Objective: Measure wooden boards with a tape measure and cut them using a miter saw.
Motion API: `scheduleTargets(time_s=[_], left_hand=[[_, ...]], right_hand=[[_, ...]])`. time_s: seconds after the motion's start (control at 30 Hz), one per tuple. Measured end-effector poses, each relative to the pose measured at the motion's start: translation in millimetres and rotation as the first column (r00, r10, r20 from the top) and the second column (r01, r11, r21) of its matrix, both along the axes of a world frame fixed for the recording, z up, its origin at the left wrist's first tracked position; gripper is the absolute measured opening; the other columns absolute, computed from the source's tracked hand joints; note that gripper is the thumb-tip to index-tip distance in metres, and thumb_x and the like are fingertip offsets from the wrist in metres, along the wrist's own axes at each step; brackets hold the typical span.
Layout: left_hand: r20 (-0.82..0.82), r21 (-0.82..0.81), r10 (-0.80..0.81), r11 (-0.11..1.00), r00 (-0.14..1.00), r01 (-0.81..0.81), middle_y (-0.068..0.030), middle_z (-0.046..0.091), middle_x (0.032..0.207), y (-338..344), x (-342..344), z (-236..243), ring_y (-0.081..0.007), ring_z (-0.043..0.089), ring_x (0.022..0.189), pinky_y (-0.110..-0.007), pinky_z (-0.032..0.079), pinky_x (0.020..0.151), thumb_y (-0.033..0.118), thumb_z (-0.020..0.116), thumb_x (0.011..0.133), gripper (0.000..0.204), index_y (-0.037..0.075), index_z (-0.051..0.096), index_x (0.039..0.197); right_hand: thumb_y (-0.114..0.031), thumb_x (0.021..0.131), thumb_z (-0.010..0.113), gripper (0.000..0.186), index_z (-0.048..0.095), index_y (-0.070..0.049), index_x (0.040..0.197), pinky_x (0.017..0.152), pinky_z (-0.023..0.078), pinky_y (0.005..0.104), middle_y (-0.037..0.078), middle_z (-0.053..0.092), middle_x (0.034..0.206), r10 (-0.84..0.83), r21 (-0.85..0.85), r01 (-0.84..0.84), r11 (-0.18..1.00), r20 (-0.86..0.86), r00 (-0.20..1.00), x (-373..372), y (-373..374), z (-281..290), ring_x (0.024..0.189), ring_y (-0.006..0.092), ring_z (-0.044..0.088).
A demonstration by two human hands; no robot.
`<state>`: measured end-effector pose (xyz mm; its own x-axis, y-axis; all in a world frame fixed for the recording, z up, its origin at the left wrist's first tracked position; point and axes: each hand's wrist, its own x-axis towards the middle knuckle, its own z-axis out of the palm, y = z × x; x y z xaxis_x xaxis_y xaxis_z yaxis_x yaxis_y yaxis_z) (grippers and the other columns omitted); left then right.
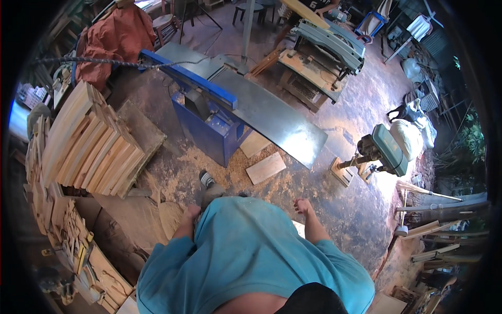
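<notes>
My left hand hangs at my left side, close to my teal shirt. Its fingers are too hidden to read. Out to the right of my body, over the stained floor, my right hand has loosely bent fingers that stand a little apart, with nothing seen in it. Ahead of me stands a blue jointer with a long grey metal table and a blue fence. A flat wooden board lies among shavings at its foot, nearest to both hands.
Curved wooden pieces are stacked high on the left. A green-topped drill press lies or leans at the right. Beyond the jointer, another person is beside a grey planing machine. A red-brown cover drapes something far left.
</notes>
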<state>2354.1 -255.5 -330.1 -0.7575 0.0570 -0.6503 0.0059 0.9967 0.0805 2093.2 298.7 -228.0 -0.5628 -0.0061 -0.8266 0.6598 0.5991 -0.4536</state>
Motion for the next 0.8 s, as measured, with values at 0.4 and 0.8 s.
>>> scheduleTargets(time_s=[0.4, 0.8], left_hand=[[0.156, 0.142, 0.130, 0.978, 0.979, -0.153, -0.0233, 0.068, 0.113, 1, -1, 6, -0.0404, 0.064, 0.109, -0.048, 0.051, 0.094, 0.033, 0.055, 0.085, 0.039, 0.004, 0.074, 0.103], [0.197, 0.148, 0.798, 0.549, 0.569, -0.822, -0.0231, 0.062, 0.129, -3, -1, 2, -0.0360, 0.057, 0.125, -0.043, 0.047, 0.103, 0.038, 0.057, 0.084, 0.052, 0.002, 0.069, 0.119]], right_hand=[[-0.034, 0.090, 0.064, 0.030, 0.068, -0.016, 0.114, 0.071, 0.052, 0.0437, 0.009, 0.068, 0.101, -0.064, -0.055, 0.082, 0.995, 0.263, 0.963, 81, 28, -47, 0.080, 0.0247, 0.065], [-0.031, 0.093, 0.058, 0.030, 0.069, -0.012, 0.114, 0.062, 0.050, 0.0406, 0.007, 0.067, 0.095, -0.017, -0.080, 0.025, 0.997, 0.098, 0.995, -5, -29, -38, 0.068, 0.0189, 0.059]])
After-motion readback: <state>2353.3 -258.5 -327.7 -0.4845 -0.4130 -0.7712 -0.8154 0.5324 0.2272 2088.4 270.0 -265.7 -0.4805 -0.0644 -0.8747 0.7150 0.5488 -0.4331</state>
